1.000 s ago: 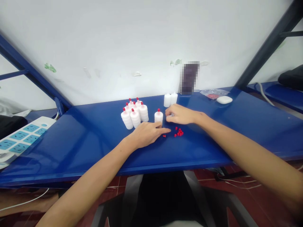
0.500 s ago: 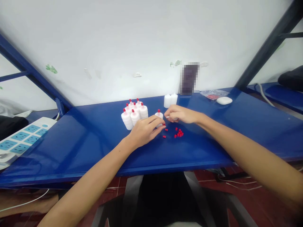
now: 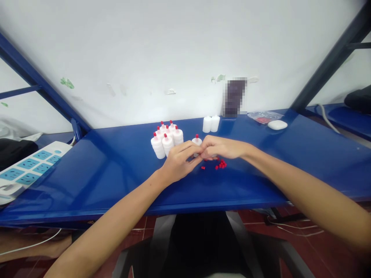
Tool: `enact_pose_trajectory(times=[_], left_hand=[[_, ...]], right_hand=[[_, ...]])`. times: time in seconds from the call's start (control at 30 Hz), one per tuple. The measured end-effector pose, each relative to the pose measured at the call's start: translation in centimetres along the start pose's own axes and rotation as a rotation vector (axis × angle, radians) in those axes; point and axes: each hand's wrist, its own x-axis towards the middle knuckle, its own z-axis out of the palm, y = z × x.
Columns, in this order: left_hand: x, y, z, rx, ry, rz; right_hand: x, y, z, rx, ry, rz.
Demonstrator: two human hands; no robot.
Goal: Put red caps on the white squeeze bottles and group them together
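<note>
My left hand [image 3: 179, 163] and my right hand [image 3: 222, 147] meet fingertip to fingertip just above the blue table [image 3: 116, 170]. The left fingers are pinched on a small red cap. The right fingers are closed on a small white part, mostly hidden. Right behind the fingertips stands one white bottle with a red cap [image 3: 197, 139]. A cluster of several capped white bottles [image 3: 166, 139] stands to the left of it. Loose red caps [image 3: 222, 165] lie under and in front of the right hand, with a single red cap [image 3: 203, 168] apart from them. Two uncapped white bottles [image 3: 211, 123] stand near the wall.
A white and blue power strip [image 3: 30, 166] lies at the table's left end. A white case [image 3: 277, 124] and a clear bag with red pieces [image 3: 262, 117] sit at the back right. A dark blurred object [image 3: 234, 96] leans on the wall. Blue frame struts rise on both sides.
My left hand lifted off the table with a red cap pinched and moved up to the right hand. The right hand came slightly forward; the fingertips now touch.
</note>
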Motion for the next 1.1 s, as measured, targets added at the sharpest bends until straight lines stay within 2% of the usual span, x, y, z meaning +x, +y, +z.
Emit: enact_pose_trajectory(times=[0.2, 0.23, 0.3, 0.37, 0.43, 0.5, 0.57, 0.7, 0.9, 0.97, 1.1], left_hand=[[-0.3, 0.4, -0.2, 0.017, -0.069, -0.232], [-0.3, 0.5, -0.2, 0.015, -0.067, -0.230], [-0.2, 0.8, -0.4, 0.030, -0.117, -0.170], [0.0, 1.0, -0.5, 0.074, -0.245, -0.083], [0.2, 1.2, -0.5, 0.126, -0.396, -0.030], [0.2, 1.3, -0.4, 0.173, -0.496, -0.028], [0.2, 1.3, -0.3, 0.211, -0.548, -0.049], [0.2, 1.2, -0.4, 0.279, -0.578, -0.076], [0.3, 1.1, -0.5, 0.425, -0.654, -0.081], [0.3, 1.0, -0.5, 0.476, -0.654, -0.090], [0.1, 1.0, -0.4, 0.579, -0.618, -0.133]], right_hand=[[-0.2, -0.7, 0.0, -0.116, 0.149, -0.046], [-0.3, -0.5, -0.3, -0.103, 0.210, -0.070], [-0.3, 0.0, -1.0, -0.039, 0.410, -0.121], [-0.1, 0.6, -1.7, 0.067, 0.602, -0.179], [0.2, 1.2, -1.9, 0.141, 0.684, -0.217], [0.6, 1.5, -1.7, 0.135, 0.694, -0.224], [1.0, 1.4, -1.0, 0.078, 0.700, -0.221], [1.2, 1.0, 0.6, 0.007, 0.640, -0.244], [1.0, 0.9, 1.6, -0.172, 0.500, -0.112], [1.1, 1.1, 1.5, -0.208, 0.522, -0.119], [0.9, 1.9, 0.5, -0.251, 0.707, -0.139]])
